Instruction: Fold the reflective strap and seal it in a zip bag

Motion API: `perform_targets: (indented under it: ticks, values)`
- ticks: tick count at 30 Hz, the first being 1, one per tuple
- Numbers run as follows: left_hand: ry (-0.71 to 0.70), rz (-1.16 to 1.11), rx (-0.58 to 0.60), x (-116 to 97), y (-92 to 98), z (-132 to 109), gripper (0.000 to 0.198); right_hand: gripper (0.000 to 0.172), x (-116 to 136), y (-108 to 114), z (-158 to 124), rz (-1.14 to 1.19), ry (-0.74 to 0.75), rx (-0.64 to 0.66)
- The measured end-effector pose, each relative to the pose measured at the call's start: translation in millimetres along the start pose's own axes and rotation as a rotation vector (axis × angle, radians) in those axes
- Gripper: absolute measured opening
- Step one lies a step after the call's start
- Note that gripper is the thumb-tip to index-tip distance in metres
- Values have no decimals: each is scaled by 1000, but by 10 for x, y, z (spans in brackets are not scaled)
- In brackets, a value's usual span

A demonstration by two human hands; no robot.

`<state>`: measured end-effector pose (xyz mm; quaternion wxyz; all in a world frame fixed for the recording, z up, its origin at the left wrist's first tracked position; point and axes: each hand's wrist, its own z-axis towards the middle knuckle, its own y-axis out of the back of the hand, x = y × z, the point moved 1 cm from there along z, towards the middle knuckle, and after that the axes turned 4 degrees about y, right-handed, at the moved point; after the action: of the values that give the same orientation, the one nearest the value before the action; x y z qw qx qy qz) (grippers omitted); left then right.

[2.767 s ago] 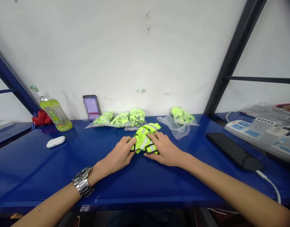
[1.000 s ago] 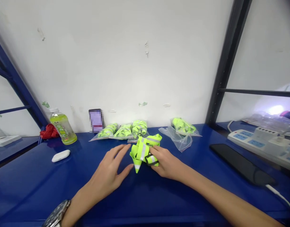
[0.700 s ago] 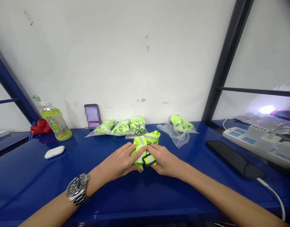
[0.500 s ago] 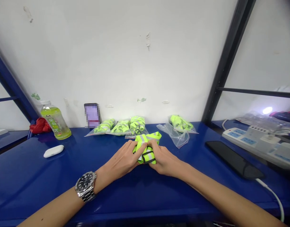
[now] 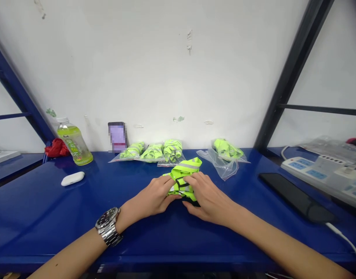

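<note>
Between my two hands is a folded neon-yellow reflective vest (image 5: pixel 183 175), with grey bands and a black-edged strap facing me. My left hand (image 5: pixel 154 195) grips its left side, fingers on top and thumb along the lower front edge. On the other side, my right hand (image 5: pixel 205 195) presses its fingers over the top right part, its thumb beneath near the front. A strip of the vest stands up in a loop at the back. The undersides of the bundle are hidden by my hands.
Behind lie several bagged yellow bundles (image 5: pixel 172 150) and an open clear plastic bag (image 5: pixel 222 166). To the left are a drink bottle (image 5: pixel 76 143), a white earbud case (image 5: pixel 73 178) and a propped phone (image 5: pixel 117 136). On the right are a black phone (image 5: pixel 296 197) and a power strip (image 5: pixel 320 174).
The vest bundle has been turned, so its black-edged strap now lies higher and tilts toward the back. My right hand's fingers have shifted over its top. The camera view has swung slightly left.
</note>
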<state>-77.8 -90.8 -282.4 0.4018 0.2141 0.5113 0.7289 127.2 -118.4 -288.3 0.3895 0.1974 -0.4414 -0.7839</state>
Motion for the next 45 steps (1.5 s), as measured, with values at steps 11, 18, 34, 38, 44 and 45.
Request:
perform_targets:
  ticks: [11, 18, 34, 38, 44, 45]
  values:
    - [165, -155, 87, 18, 78, 182, 25, 29, -123, -61, -7, 25, -7, -28]
    - [287, -431, 304, 110, 176, 345, 37, 14, -207, -26, 87, 412, -169, -23]
    - [205, 153, -133, 84, -66, 215, 19, 45, -259, -94, 202, -130, -358, 116]
    - [73, 168, -49, 113, -41, 125, 33, 43, -310, -138, 200, -132, -324, 104]
    - [18, 170, 78, 167, 21, 68, 59, 36, -260, -151, 211, -161, -291, -1]
    - [24, 200, 105, 165, 26, 85, 52, 37, -242, -138, 206, -150, -287, 1]
